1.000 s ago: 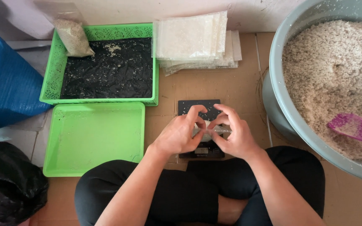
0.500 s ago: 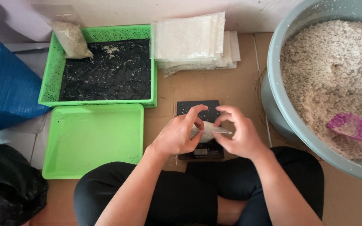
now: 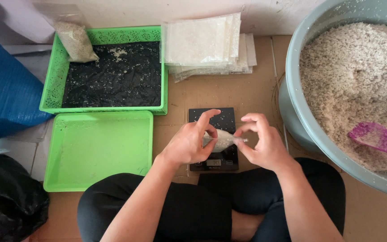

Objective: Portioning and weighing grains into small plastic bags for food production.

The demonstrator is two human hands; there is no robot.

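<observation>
A small clear plastic bag point(image 3: 222, 140) filled with pale grain is held between both hands above a black digital kitchen scale point(image 3: 214, 139). My left hand point(image 3: 189, 141) grips the bag's left side, thumb and fingers curled around it. The bag's right end is pinched by my right hand point(image 3: 263, 141), whose fingers are raised. The scale lies on brown cardboard in front of my crossed legs in black trousers.
A large grey basin point(image 3: 301, 107) of pale grain with a purple scoop point(image 3: 375, 138) sits at right. A stack of clear bags point(image 3: 202, 45) lies at the back. A green basket with black liner point(image 3: 108, 71) holds one filled bag point(image 3: 75, 41); a shallow green tray point(image 3: 99, 150) lies at left.
The hands have spread slightly apart, showing more of the bag between them. The right hand's fingers have lifted. The bag stays over the scale.
</observation>
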